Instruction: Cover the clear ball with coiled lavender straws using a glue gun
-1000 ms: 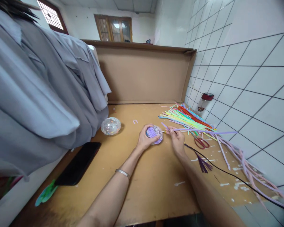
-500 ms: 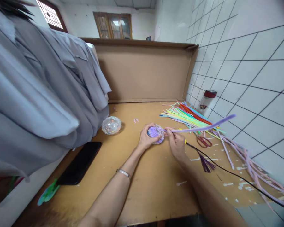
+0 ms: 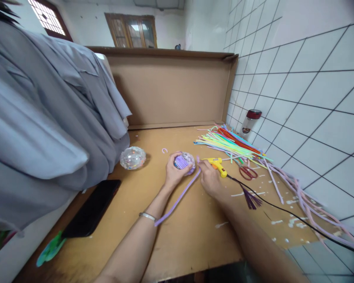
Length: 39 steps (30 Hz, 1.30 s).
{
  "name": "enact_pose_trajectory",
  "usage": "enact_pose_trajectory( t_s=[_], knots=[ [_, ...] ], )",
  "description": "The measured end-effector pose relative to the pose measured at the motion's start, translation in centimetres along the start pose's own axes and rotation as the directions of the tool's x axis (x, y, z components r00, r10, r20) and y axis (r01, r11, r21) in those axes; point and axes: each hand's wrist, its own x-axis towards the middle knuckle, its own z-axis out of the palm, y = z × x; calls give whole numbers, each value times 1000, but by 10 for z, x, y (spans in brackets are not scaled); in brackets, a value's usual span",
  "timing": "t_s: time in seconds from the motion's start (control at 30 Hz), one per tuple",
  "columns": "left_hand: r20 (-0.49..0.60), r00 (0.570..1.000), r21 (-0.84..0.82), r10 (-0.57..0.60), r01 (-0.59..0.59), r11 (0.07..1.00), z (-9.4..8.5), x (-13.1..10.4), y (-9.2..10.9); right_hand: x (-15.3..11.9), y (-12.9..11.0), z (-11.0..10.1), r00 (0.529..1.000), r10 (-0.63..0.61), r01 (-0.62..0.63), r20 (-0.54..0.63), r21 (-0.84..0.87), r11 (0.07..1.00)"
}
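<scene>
Here, left fingers half-curled around ornament

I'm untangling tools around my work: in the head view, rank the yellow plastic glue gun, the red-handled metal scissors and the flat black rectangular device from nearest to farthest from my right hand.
1. Yellow plastic glue gun: right beside your right hand.
2. Red-handled metal scissors: farther right, beyond the glue gun.
3. Flat black rectangular device: well over to the left.

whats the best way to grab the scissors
Probably by the red handles, from the near right: their loops face that way on the table, while the other end runs toward the coloured strips. Keep above the black cord, which passes on the near side.
</scene>
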Motion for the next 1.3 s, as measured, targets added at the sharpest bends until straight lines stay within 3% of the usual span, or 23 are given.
enact_pose_trajectory(
  t_s=[0.1, 0.2, 0.3, 0.4, 0.53, 0.7, 0.8, 0.97, 1.13, 1.3],
  knots=[
    [-8, 1000, 16, -9, 9, 1000, -2, 0, 0, 0, 3, 3, 984, -46, 56, 175, -55, 997],
    [26, 1000, 22, 11, -12, 1000, -2, 0, 0, 5, 9, -7, 987, 156, -139, 49, -244, 960],
    [36, 999, 24, 27, -28, 999, -1, 0, -1, 9, 19, -18, 899, 426, -422, -95, -445, 790],
    [34, 999, 16, 17, -18, 1000, 0, 0, -2, 9, 29, -21, 824, 564, -486, -52, -577, 657],
    [61, 998, 1, 10, -10, 1000, 2, -2, 1, 10, 36, -17, 781, 624, -511, -14, -589, 627],
    [109, 994, -5, 26, -26, 1000, 2, -5, 6, 14, 39, -22, 711, 702, -641, -35, -443, 627],
    [112, 994, -5, 17, -17, 1000, 2, -5, 6, 16, 34, -31, 733, 661, -669, -157, -341, 661],
    [124, 992, -3, 7, -7, 1000, 2, -3, 4, 18, 15, -39, 815, 491, -571, -308, -276, 773],
    [142, 990, -5, 15, -15, 1000, 2, -3, 3, 16, 2, -41, 896, 315, -406, -312, -291, 866],
    [142, 989, -10, 47, -46, 999, 2, -3, 2, 15, -1, -44, 920, 290, -366, -264, -315, 876]
  ],
)
